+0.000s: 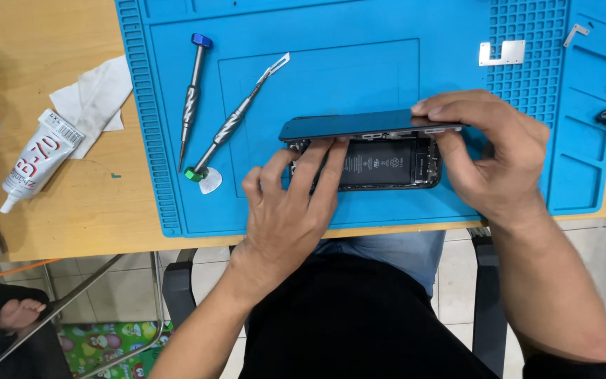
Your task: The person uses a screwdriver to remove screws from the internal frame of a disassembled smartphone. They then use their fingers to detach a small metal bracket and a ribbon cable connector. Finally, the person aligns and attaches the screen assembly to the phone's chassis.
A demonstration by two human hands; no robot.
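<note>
An opened smartphone body [387, 165] with its black battery showing lies on a blue silicone repair mat [359, 77]. Its dark screen panel [352, 126] is tilted up along the far edge, like a raised lid. My left hand [285, 210] rests on the phone's left end, fingers reaching under the raised panel. My right hand [489, 158] grips the panel's right end between thumb and fingers.
On the mat's left lie a blue-capped screwdriver [191, 95], a green-capped blade tool [233, 123] and a white pick [211, 182]. Small metal plates [501, 52] sit at the back right. A glue tube [36, 158] and a crumpled tissue [96, 98] rest on the wooden table [71, 217].
</note>
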